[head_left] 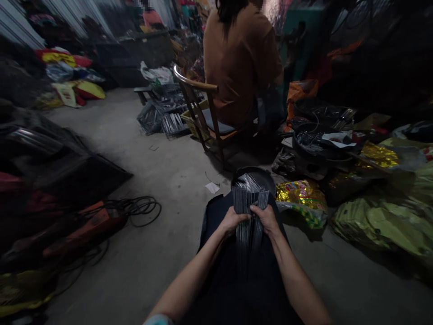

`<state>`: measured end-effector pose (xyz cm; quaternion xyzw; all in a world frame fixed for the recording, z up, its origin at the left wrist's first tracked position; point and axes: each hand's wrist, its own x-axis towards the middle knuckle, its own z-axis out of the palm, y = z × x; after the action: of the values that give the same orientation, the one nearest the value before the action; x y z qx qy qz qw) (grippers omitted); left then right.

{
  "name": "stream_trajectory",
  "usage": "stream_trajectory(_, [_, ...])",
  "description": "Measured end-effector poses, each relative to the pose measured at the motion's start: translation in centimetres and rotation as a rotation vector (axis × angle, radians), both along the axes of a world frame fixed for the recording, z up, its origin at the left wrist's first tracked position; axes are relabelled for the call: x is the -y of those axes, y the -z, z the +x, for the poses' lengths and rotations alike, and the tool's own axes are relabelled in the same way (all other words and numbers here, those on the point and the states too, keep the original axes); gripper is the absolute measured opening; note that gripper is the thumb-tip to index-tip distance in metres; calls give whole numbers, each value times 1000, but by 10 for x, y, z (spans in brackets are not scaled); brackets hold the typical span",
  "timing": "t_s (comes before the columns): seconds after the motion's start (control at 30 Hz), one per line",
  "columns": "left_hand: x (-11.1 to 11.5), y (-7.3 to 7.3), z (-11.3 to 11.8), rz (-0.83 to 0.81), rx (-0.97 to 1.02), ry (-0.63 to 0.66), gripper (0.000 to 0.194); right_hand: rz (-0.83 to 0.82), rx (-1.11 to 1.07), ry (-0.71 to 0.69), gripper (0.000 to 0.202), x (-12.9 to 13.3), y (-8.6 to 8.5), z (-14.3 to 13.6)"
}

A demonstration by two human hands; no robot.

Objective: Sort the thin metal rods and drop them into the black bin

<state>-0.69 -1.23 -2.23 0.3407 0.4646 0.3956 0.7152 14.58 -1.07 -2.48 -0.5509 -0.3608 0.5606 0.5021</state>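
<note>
Over a dark cloth [216, 225] on the lap, my left hand [236, 218] is closed round a bundle of thin grey metal rods [241, 201]. My right hand [265, 216] grips the right part of the rods, its thumb near the middle of the bundle. The rods stand roughly upright, their tops fanned slightly apart and their lower ends blurred against the cloth. Just beyond the hands, a round dark pan [269, 180] holds more shiny rods [252, 180].
A person in a brown shirt [233, 67] sits on a wooden chair [219, 131] ahead. Gold packets [301, 192] and yellowish sacks [382, 223] lie right. Coiled black cable [145, 210] and an orange-red tool [88, 225] lie left. Black basins [321, 144] stand at right.
</note>
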Motion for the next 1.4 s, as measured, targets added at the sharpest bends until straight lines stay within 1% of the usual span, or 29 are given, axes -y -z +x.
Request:
stream_trajectory(0.1, [0,-2,-1,-10,-6,1,27,-10,4,30,24,1,2,2])
stream_trajectory(0.17, [0,-4,-1,-25,15,9,28,-26,-30,34,26,3,2,4])
stream_trajectory(0.33, [-1,-5,0,-13,20,5,33,-45,-138,31,27,5,-3,1])
stream_trajectory(0.43, [-3,-4,1,7,-3,7,31,-34,-123,-14,28,1,-7,-4])
stream_trajectory(0.5, [-3,-4,1,0,-4,-1,33,-44,-91,-18,26,-1,-8,-6])
stream_trajectory(0.6, [-2,-4,0,-32,24,-7,35,-47,-97,-1,26,-1,-6,-5])
stream_trajectory(0.77, [1,-7,-1,-61,91,19,30,-73,-162,51,22,4,-4,0])
stream_trajectory(0.9, [1,-8,0,-33,69,37,25,-36,-157,3,27,4,-11,-2])
stream_trajectory(0.97, [0,-8,2,-10,43,21,25,-21,-128,-25,30,2,-16,-6])
stream_trajectory(1.03, [0,-8,3,5,14,-2,26,-24,-83,-15,31,0,-18,-10])
stream_trajectory(1.17, [-1,-7,3,2,-5,-21,32,-49,-29,35,29,-2,-12,-10])
stream_trajectory(1.23, [-1,-7,2,-2,-7,-24,32,-41,-18,46,28,0,-7,-5])
stream_trajectory(1.3, [0,-8,1,-8,-3,-12,30,-40,-27,42,28,2,-5,0])
stream_trajectory(1.4, [1,-9,0,0,21,32,30,-46,-79,23,28,5,-7,4])
